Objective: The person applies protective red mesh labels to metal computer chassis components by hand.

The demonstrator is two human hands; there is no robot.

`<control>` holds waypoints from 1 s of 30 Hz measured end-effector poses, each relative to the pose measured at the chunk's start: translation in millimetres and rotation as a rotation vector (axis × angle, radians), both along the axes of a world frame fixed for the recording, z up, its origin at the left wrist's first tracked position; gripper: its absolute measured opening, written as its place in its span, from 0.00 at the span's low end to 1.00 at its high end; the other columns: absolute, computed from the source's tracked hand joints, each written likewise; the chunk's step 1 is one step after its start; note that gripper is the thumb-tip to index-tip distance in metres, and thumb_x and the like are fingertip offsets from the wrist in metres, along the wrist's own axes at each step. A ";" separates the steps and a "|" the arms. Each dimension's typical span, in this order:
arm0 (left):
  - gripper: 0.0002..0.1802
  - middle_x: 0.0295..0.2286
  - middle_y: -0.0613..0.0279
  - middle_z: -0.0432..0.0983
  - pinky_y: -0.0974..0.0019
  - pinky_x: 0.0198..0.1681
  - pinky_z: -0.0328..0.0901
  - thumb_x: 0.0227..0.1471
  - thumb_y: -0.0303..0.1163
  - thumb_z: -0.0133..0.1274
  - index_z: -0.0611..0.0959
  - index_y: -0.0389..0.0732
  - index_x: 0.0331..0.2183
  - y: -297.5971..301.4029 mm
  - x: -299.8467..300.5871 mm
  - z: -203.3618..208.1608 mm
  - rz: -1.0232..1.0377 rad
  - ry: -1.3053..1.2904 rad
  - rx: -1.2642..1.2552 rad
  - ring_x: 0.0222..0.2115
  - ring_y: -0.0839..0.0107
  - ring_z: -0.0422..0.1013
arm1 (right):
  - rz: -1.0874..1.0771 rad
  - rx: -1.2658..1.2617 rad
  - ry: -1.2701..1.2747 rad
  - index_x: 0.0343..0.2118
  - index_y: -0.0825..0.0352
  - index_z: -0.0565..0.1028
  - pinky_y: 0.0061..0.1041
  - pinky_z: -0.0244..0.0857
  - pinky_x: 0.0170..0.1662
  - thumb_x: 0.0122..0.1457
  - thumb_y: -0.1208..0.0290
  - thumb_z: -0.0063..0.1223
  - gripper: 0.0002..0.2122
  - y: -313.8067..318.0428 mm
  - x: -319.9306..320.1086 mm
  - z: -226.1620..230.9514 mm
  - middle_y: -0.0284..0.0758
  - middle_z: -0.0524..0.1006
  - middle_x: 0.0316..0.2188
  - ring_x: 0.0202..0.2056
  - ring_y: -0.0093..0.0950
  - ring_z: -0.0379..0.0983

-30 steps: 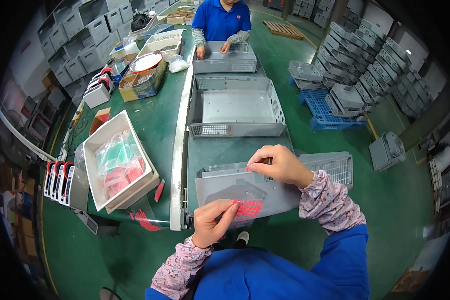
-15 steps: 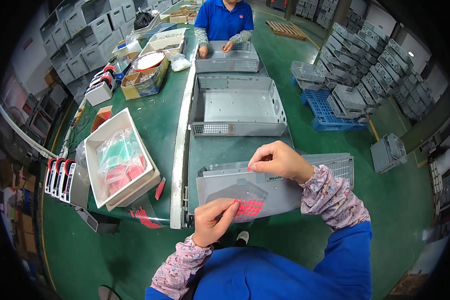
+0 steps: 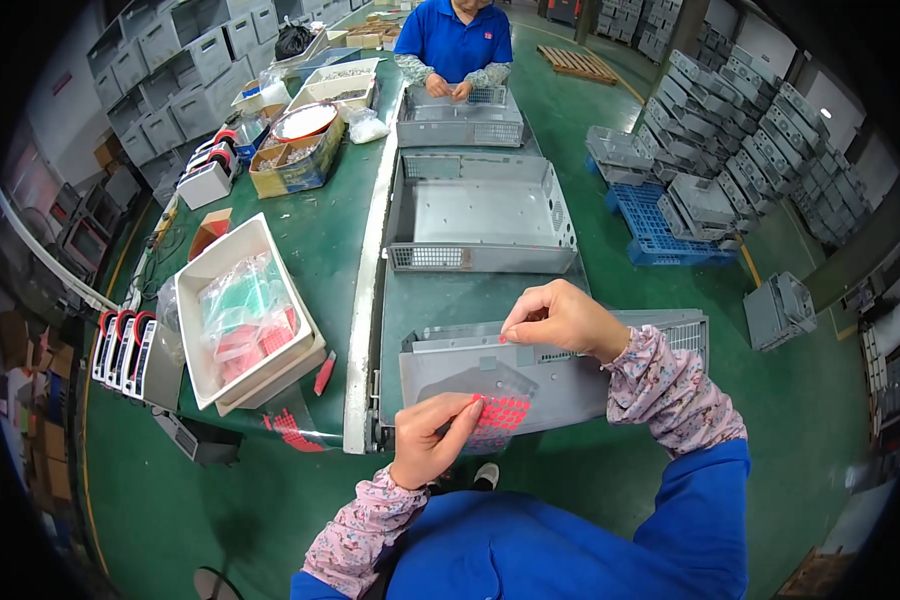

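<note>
My left hand [image 3: 432,438] pinches the corner of a clear sheet of red dot stickers [image 3: 503,413] between thumb and fingers. The sheet hangs over the front of a grey sheet-metal case [image 3: 570,388], which lies nearest me. My right hand [image 3: 568,322] is closed at the fingertips on a small red dot sticker [image 3: 502,339], right at the case's upper edge. Whether the sticker touches the metal, I cannot tell. Both my forearms wear pink flowered sleeves.
Beyond stands an open grey case [image 3: 480,205], then another case [image 3: 460,132] where a co-worker [image 3: 454,45] has both hands. On the left bench are a white bin [image 3: 195,345] of bagged sticker sheets and a loose sticker sheet [image 3: 295,428]. Right, cases are stacked by a blue pallet [image 3: 660,235].
The co-worker's hands have come together over the far case. The whole view has shifted slightly; my hands keep nearly the same pose over the near case.
</note>
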State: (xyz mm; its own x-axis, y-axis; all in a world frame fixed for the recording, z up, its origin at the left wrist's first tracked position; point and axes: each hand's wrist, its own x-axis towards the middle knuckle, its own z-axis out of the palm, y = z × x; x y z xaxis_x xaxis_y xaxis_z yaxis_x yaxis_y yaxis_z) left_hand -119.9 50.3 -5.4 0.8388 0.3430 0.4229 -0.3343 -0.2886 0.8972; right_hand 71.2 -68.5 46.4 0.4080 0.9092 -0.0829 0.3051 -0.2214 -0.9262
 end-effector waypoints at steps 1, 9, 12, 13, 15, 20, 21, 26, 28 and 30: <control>0.04 0.20 0.56 0.74 0.75 0.22 0.64 0.44 0.19 0.50 0.78 0.31 0.26 -0.2 -0.5 0.2 0.001 0.003 -0.003 0.18 0.73 0.70 | -0.007 0.009 -0.045 0.23 0.71 0.77 0.17 0.61 0.32 0.43 0.74 0.53 0.06 0.0 -1.0 0.3 0.34 0.76 0.21 0.25 0.18 0.68; 0.04 0.20 0.56 0.74 0.75 0.23 0.63 0.44 0.20 0.50 0.78 0.31 0.27 -1.1 -0.4 -1.9 0.010 -0.019 0.025 0.19 0.73 0.70 | 0.024 -0.090 -0.012 0.25 0.71 0.76 0.16 0.60 0.29 0.47 0.72 0.54 0.07 3.6 1.2 -2.0 0.30 0.74 0.20 0.25 0.16 0.66; 0.04 0.21 0.56 0.75 0.76 0.23 0.63 0.44 0.20 0.50 0.78 0.30 0.27 -0.7 -0.9 0.5 0.022 0.011 0.007 0.19 0.74 0.70 | 0.053 -0.150 -0.036 0.25 0.71 0.76 0.16 0.61 0.29 0.48 0.70 0.55 0.08 8.2 4.5 -0.7 0.30 0.74 0.20 0.24 0.16 0.66; 0.04 0.21 0.57 0.75 0.76 0.23 0.63 0.45 0.20 0.50 0.78 0.30 0.27 -0.3 -0.7 1.9 0.033 0.043 -0.010 0.19 0.75 0.70 | 0.082 -0.174 -0.042 0.25 0.71 0.75 0.16 0.61 0.30 0.47 0.70 0.55 0.08 8.9 6.1 0.5 0.30 0.74 0.20 0.24 0.16 0.66; 0.04 0.20 0.57 0.74 0.77 0.22 0.62 0.45 0.20 0.50 0.78 0.30 0.27 3.0 0.3 3.7 0.045 0.036 -0.039 0.19 0.77 0.69 | 0.106 -0.158 -0.045 0.24 0.72 0.75 0.16 0.61 0.30 0.47 0.70 0.55 0.08 11.4 8.5 -0.1 0.30 0.74 0.20 0.25 0.16 0.66; 0.05 0.18 0.65 0.72 0.80 0.18 0.55 0.46 0.22 0.51 0.79 0.29 0.28 6.0 8.3 -0.9 0.100 -0.010 -0.181 0.17 0.85 0.63 | 0.099 -0.020 -0.088 0.28 0.71 0.75 0.19 0.62 0.32 0.47 0.73 0.53 0.07 9.8 11.9 2.0 0.33 0.75 0.23 0.27 0.19 0.68; 0.06 0.18 0.68 0.72 0.82 0.18 0.55 0.46 0.22 0.52 0.79 0.30 0.29 8.0 10.3 -5.8 0.106 0.019 -0.242 0.18 0.87 0.62 | 0.107 -0.017 -0.094 0.28 0.71 0.75 0.19 0.62 0.32 0.47 0.73 0.53 0.07 10.3 5.1 5.5 0.33 0.75 0.23 0.27 0.19 0.68; 0.06 0.19 0.69 0.72 0.83 0.20 0.56 0.46 0.22 0.52 0.79 0.30 0.30 10.1 16.9 -4.8 0.066 0.009 -0.312 0.19 0.87 0.63 | 0.011 0.459 -0.544 0.30 0.68 0.74 0.22 0.63 0.36 0.47 0.75 0.53 0.07 13.9 -52.2 12.9 0.37 0.74 0.27 0.32 0.25 0.70; 0.06 0.20 0.68 0.73 0.83 0.21 0.58 0.46 0.21 0.51 0.79 0.30 0.30 9.7 17.9 -4.3 0.052 -0.035 -0.328 0.20 0.86 0.64 | -0.016 0.426 -0.513 0.29 0.68 0.74 0.23 0.63 0.36 0.47 0.75 0.53 0.06 14.6 -58.3 5.3 0.38 0.74 0.27 0.31 0.28 0.70; 0.06 0.21 0.67 0.73 0.83 0.22 0.58 0.46 0.21 0.51 0.79 0.30 0.30 8.6 17.4 -2.7 0.049 -0.028 -0.322 0.20 0.86 0.65 | -0.035 0.392 -0.478 0.28 0.68 0.74 0.24 0.63 0.36 0.46 0.75 0.52 0.05 14.2 -60.1 3.7 0.39 0.74 0.26 0.30 0.30 0.70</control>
State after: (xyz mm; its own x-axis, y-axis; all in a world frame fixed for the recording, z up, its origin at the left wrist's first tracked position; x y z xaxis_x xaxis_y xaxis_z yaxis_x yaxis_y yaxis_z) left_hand -102.4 58.8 -8.1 0.8074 0.5025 0.3091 -0.3532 -0.0080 0.9355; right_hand 11.2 -54.2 50.0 0.3474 0.8207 0.4536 0.7050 0.0903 -0.7034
